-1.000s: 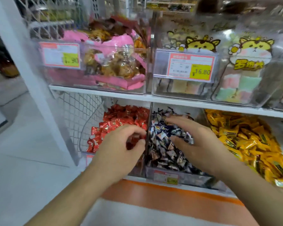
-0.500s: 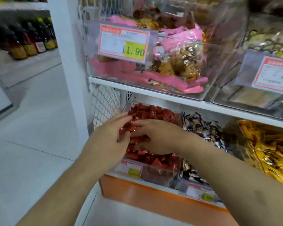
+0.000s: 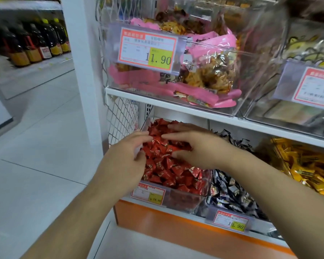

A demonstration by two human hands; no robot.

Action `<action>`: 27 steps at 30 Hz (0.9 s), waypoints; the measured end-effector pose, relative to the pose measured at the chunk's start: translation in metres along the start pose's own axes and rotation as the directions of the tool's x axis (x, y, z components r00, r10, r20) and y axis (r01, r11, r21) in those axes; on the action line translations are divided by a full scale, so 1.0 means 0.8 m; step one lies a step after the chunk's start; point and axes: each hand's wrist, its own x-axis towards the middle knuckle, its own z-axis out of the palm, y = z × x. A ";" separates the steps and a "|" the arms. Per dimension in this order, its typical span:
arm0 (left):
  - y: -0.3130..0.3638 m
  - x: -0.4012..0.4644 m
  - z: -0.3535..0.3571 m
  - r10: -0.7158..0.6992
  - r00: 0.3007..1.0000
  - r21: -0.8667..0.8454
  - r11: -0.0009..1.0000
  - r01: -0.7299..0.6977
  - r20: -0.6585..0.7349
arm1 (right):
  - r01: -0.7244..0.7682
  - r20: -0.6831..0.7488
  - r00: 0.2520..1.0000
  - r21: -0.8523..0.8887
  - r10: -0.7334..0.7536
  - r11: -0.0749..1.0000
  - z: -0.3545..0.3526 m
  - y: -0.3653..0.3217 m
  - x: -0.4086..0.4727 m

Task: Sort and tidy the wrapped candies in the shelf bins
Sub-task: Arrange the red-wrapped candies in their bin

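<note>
A clear bin (image 3: pixel 187 200) on the lower shelf is heaped with red wrapped candies (image 3: pixel 168 171). My left hand (image 3: pixel 125 157) lies at the bin's left wall, fingers straight and touching the pile's left side. My right hand (image 3: pixel 196 148) is spread flat over the top of the red pile, fingers pointing left and pressing on the wrappers. To the right sit a bin of dark blue and silver candies (image 3: pixel 230 191) and a bin of yellow candies (image 3: pixel 307 165). My right forearm crosses over the dark candies.
Above, a clear bin (image 3: pixel 238 101) holds pink snack bags behind a price tag (image 3: pixel 148 51) reading 11.90. A wire mesh panel (image 3: pixel 122 118) closes the shelf's left end beside a white post (image 3: pixel 82 71). Bottles (image 3: pixel 32 43) line a far shelf. An orange base (image 3: pixel 176 228) runs below.
My right hand left the dark candy bin and came onto the red candies. Both hands have since spread a little apart over the red pile. The view swung left and closer.
</note>
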 end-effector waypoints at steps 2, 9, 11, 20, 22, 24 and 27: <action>0.000 0.001 0.001 -0.011 1.000 -0.022 1.000 0.011 -0.022 | 0.089 -0.002 0.996 0.027 -0.089 0.996 0.010 -0.018 0.001; 0.008 -0.002 -0.001 -0.041 0.999 -0.039 0.998 0.040 -0.029 | 0.160 0.204 0.969 -0.096 -0.138 0.982 0.043 -0.033 0.024; 0.008 -0.003 -0.003 -0.049 0.999 -0.022 0.999 0.048 -0.005 | 0.090 0.189 0.980 -0.146 -0.062 0.985 0.034 -0.021 0.026; 0.008 -0.001 -0.005 -0.058 0.998 -0.032 0.998 0.059 0.015 | -0.039 0.084 0.996 0.046 0.035 0.998 -0.001 -0.012 0.020; 0.007 -0.001 -0.006 -0.060 0.998 -0.039 0.997 0.061 0.018 | 0.004 0.021 1.000 0.147 -0.007 0.989 -0.007 -0.022 0.007; 0.007 -0.001 -0.005 -0.057 0.998 -0.042 0.997 0.058 0.020 | 0.053 -0.012 0.999 0.219 -0.052 0.974 -0.010 -0.028 -0.005; 0.007 -0.002 -0.005 -0.069 0.997 -0.036 0.997 0.070 0.019 | 0.020 0.147 0.988 0.229 -0.055 0.973 -0.006 -0.038 -0.014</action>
